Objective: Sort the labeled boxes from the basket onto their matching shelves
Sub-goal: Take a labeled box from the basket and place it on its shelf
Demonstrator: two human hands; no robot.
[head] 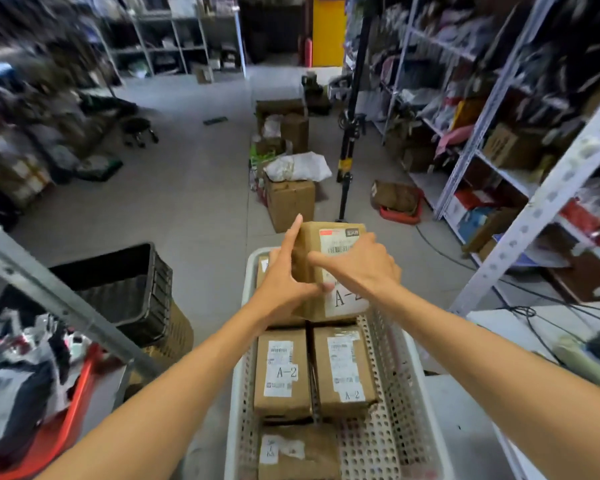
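cardboard box (336, 242) (a-2) gripped by left hand (284, 284), right hand (364, 268).

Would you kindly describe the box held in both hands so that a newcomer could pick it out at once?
Find the white perforated basket at bottom centre. At its far end the left hand and right hand hold a brown cardboard box raised above the rest. Unlike the two flat boxes nearer, also marked A-2, it alone is gripped and tilted.
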